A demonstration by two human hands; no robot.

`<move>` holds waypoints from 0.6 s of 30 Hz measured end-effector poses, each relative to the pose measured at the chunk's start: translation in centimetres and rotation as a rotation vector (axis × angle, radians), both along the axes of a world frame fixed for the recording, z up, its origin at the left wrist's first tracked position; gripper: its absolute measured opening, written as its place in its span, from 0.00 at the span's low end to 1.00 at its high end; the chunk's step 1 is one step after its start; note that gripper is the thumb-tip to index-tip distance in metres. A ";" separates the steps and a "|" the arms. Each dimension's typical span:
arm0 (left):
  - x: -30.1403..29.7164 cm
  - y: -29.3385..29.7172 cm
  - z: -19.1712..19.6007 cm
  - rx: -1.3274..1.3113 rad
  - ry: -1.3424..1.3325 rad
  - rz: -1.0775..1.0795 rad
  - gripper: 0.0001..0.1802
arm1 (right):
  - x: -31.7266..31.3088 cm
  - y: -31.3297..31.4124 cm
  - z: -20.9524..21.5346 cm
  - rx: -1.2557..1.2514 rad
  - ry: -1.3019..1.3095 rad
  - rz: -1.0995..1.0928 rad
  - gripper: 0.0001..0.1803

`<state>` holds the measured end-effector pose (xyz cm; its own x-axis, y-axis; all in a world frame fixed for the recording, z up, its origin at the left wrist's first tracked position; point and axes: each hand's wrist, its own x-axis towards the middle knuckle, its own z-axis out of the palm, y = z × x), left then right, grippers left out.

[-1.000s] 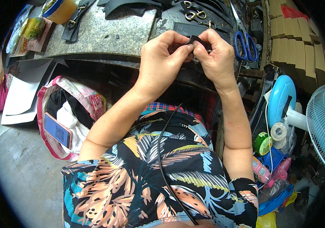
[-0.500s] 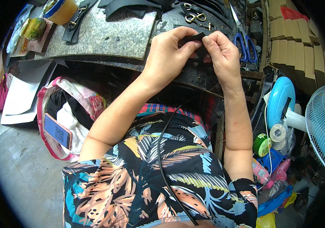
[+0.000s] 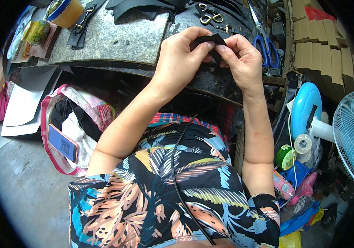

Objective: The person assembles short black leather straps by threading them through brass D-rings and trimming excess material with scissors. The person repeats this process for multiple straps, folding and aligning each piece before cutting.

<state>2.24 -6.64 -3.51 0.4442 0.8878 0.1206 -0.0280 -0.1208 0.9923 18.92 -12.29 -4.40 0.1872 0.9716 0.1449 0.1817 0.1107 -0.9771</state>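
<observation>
While both hands meet above the front edge of the grey stone tabletop (image 3: 115,41), the left hand (image 3: 183,56) and the right hand (image 3: 243,58) pinch a small black leather piece (image 3: 211,40) between thumbs and fingers. Blue-handled scissors (image 3: 266,45) lie just beside the right hand, and metal buckles (image 3: 212,18) lie behind the piece.

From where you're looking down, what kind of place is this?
Probably a small craft workshop for leather or strap goods. Both hands, left hand and right hand, fold a small black piece over a stone slab strewn with black straps, metal buckles and blue-handled scissors.
</observation>
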 end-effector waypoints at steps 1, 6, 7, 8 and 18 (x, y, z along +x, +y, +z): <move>0.0 -0.1 0.1 0.006 -0.006 0.015 0.11 | -0.1 0.0 0.0 0.017 0.001 -0.006 0.06; -0.3 -0.4 0.3 0.036 0.053 0.011 0.11 | -0.2 -0.1 0.1 0.029 -0.036 0.009 0.06; -0.3 -0.4 0.3 0.020 0.058 0.001 0.11 | -0.2 -0.1 0.1 0.019 -0.029 0.010 0.06; -0.3 -0.4 0.3 0.041 0.067 0.004 0.11 | -0.2 -0.1 0.1 0.018 -0.065 0.008 0.06; -0.4 -1.9 -0.4 0.161 0.038 0.109 0.08 | -1.6 -0.2 0.8 0.120 -0.390 -0.117 0.06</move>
